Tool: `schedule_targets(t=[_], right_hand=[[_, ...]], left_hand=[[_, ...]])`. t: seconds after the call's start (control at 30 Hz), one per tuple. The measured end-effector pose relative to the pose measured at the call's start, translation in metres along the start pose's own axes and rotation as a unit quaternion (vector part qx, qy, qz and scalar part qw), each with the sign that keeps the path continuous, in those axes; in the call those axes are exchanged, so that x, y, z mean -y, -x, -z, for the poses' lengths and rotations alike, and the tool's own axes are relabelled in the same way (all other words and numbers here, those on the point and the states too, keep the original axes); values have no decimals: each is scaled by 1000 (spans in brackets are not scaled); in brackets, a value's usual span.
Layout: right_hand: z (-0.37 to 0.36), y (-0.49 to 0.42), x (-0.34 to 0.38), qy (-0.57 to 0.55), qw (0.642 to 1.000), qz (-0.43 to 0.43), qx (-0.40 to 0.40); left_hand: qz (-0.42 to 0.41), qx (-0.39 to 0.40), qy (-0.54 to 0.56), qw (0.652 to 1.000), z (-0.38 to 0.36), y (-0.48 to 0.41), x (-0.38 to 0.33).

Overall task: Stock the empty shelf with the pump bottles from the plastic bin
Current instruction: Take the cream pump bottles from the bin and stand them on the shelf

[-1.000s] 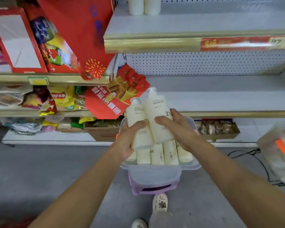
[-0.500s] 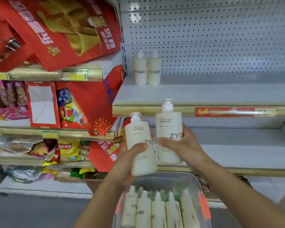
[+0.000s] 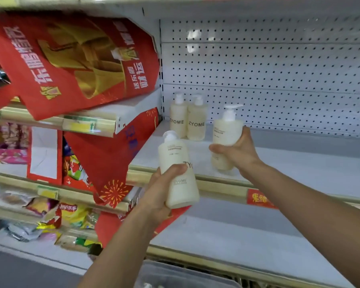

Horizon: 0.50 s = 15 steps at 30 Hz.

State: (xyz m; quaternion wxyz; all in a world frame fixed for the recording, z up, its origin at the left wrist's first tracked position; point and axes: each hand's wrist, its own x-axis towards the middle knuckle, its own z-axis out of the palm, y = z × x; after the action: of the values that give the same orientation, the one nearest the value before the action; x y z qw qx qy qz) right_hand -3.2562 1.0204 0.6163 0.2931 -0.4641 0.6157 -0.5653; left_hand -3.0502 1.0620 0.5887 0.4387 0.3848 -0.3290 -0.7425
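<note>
Pump bottle (image 3: 173, 154) in left hand (image 3: 156, 196); second bottle (image 3: 227, 129) in right hand (image 3: 237, 154) at shelf (image 3: 299, 163).

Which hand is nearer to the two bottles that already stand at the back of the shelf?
Right. The right hand, holding a bottle, is over the shelf, just right of the pair. The left hand, gripping another bottle, is lower, before the shelf's front edge.

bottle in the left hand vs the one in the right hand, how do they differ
1. The left-hand bottle hangs in front of the shelf edge; the right-hand bottle is over the shelf board.
2. The left-hand bottle leans left; the right-hand bottle stands nearly upright.
3. The left-hand bottle shows ZYOME lettering; the right-hand bottle shows only small print.
Shared: cream bodies, white pumps.
</note>
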Motion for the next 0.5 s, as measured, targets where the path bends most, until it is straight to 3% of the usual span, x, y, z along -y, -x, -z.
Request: schedule_targets(t=[0.23, 0.5], right_hand=[[-15, -24, -27, 5, 999, -9, -36], [-21, -29, -41, 101, 993, -39, -55]], left_hand=[[12, 29, -35, 999, 9, -28, -18], [10, 48, -54, 997, 15, -49, -31]])
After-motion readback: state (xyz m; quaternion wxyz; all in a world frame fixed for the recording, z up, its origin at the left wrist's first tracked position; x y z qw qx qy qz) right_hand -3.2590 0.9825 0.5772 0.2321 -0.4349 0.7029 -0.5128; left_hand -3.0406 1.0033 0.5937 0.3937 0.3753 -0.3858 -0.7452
